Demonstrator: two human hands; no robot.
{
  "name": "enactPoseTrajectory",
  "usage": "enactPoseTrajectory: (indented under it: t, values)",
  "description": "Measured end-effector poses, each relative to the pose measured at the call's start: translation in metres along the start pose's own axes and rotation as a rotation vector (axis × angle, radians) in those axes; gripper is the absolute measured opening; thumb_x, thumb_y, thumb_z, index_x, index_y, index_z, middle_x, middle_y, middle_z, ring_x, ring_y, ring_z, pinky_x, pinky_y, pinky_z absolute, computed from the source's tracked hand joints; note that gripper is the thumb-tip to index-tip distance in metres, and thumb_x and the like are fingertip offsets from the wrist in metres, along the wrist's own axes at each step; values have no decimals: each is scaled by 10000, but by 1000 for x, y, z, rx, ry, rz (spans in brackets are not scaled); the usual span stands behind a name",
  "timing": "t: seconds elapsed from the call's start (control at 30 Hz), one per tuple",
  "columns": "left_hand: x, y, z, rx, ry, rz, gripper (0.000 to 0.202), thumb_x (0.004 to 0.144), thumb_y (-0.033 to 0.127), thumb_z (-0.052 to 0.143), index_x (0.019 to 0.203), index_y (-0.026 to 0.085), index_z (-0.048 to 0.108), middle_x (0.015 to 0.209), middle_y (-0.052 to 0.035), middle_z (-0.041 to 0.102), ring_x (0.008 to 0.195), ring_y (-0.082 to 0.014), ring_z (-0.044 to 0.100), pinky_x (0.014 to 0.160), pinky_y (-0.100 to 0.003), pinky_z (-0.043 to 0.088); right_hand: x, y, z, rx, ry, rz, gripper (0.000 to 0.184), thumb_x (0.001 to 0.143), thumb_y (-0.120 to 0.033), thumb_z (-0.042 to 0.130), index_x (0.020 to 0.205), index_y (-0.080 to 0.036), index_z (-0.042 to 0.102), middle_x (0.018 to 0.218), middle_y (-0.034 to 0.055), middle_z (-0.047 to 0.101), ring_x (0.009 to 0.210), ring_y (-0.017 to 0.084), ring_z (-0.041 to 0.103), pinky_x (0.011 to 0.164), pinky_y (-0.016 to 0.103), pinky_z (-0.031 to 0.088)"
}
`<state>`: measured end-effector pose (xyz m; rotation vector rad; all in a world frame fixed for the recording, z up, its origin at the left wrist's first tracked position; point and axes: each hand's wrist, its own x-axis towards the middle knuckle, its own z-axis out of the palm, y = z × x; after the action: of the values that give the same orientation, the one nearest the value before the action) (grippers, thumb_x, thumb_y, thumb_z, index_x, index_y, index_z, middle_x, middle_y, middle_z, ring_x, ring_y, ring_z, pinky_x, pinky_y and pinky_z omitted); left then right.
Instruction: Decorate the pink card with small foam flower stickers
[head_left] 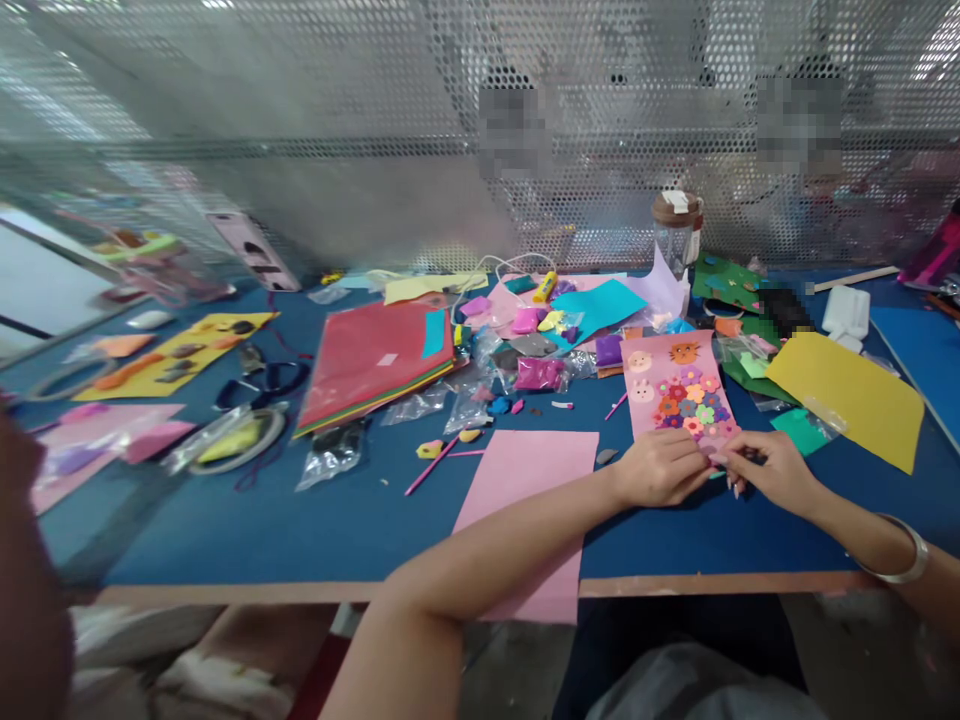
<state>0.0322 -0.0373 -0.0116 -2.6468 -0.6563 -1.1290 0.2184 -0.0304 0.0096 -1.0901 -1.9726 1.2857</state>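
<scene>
Blue table point(285, 545) shows a bare strip along its front edge, and one pink sheet point(536, 472) reaches past this edge. Left hand point(664, 468) and right hand point(774, 470) meet, fingers bent, at the near edge of the flowered card point(679, 392); what they grasp, I cannot tell.

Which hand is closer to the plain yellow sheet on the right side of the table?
The right. The right hand is just left of the yellow sheet, apart from it; the left hand is farther left, beyond the right hand.
</scene>
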Motion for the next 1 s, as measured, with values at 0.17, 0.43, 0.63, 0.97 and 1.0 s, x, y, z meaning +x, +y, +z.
enactPoseTrajectory:
  t: [0.17,0.43,0.63,0.97,1.0]
  values:
    - [-1,1,-1,-13,-11,35,144,809,204,483,712,118,544,587,-26,574,560,-122,486,523,-236,404,9,3,-10,179,230,20,261,737,-410,563,681,-155,554,487,-24,544,393,98,529,413,218,453]
    - [0,-1,0,3,47,-55,116,826,198,476,813,118,559,660,-29,597,603,-111,513,572,-221,438,12,0,-7,301,134,95,268,736,-420,560,747,-153,537,525,-1,601,456,121,577,471,236,457]
    - [-3,-3,4,28,90,-74,241,798,307,530,618,146,525,532,4,515,511,-93,464,490,-205,386,9,-2,-5,302,47,128,248,713,-376,588,777,-141,540,537,15,618,502,139,597,521,260,467]
    - [-4,-7,4,33,27,-68,285,807,346,514,614,139,549,522,0,513,515,-95,458,493,-212,364,10,3,-3,265,-217,219,250,776,-364,431,764,-136,534,388,-63,417,331,75,398,371,200,304]
    - [-4,-7,4,31,24,-46,282,806,345,517,617,139,547,521,1,513,516,-95,458,491,-214,359,9,1,-2,216,-249,220,262,780,-379,438,764,-136,533,380,-69,400,326,69,376,364,195,289]
